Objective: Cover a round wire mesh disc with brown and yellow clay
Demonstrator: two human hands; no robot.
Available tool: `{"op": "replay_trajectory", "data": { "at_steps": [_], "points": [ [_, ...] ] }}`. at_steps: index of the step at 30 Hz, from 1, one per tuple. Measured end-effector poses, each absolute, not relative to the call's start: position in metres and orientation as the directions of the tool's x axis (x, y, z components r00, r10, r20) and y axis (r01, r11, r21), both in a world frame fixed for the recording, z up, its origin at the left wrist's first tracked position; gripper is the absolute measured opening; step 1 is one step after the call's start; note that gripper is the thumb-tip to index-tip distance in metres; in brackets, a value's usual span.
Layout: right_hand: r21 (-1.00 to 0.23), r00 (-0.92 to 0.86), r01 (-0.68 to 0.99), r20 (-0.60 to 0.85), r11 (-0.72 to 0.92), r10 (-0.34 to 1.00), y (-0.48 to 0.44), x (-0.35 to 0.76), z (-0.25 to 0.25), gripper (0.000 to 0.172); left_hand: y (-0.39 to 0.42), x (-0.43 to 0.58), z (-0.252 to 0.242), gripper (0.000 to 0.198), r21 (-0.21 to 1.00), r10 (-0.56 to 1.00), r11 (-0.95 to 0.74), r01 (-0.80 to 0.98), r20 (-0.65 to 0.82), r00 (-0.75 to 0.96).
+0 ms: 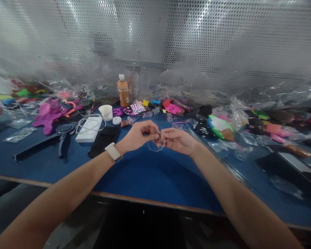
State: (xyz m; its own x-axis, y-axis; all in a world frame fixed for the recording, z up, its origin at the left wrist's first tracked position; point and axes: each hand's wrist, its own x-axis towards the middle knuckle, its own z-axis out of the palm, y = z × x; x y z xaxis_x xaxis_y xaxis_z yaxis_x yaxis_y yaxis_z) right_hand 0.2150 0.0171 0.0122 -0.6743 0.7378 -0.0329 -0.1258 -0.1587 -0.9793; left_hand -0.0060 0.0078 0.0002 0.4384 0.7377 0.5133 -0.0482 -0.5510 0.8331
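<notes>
A thin, pale looped strand [155,150], perhaps a bracelet, hangs between my two hands above the blue table. My left hand [141,135], with a light-banded watch on its wrist, pinches it from the left. From the other side my right hand [180,140] grips it too, fingertips almost touching those of the left. A small brownish bit [158,135] shows between the fingertips; what it is I cannot make out. Just left of my left wrist lies a black phone-like slab [103,141].
On the blue table [150,180] stand an orange drink bottle [123,90] and a white cup [106,112]. A white box [89,129] with a cable and dark-handled pliers-like tool [61,141] lie left. Colourful clay-like pieces and plastic bags line the perforated metal panel [155,41].
</notes>
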Motion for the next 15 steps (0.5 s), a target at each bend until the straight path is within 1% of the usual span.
{"op": "replay_trajectory", "data": {
  "at_steps": [3,6,10,15],
  "points": [
    [-0.99,-0.526,-0.138,0.038,-0.041,0.85,0.017,0.211,0.014,0.019,0.01,-0.005,-0.001,0.015,0.814,0.783,-0.577,0.069,0.528,0.327],
    [-0.985,-0.341,-0.113,0.162,0.131,0.926,0.015,0.205,0.013,0.017,0.01,-0.005,-0.003,0.012,0.77,0.792,-0.608,0.195,0.568,0.225],
    [-0.951,-0.183,-0.05,0.31,0.306,0.933,0.011,0.196,0.008,0.018,0.007,-0.005,-0.001,0.007,0.7,0.754,-0.656,0.281,0.626,0.2],
    [-0.92,-0.05,-0.008,0.392,0.392,0.918,0.006,0.186,0.0,0.015,0.004,-0.005,0.003,0.007,0.668,0.73,-0.679,0.304,0.659,0.184]
  ]
}}
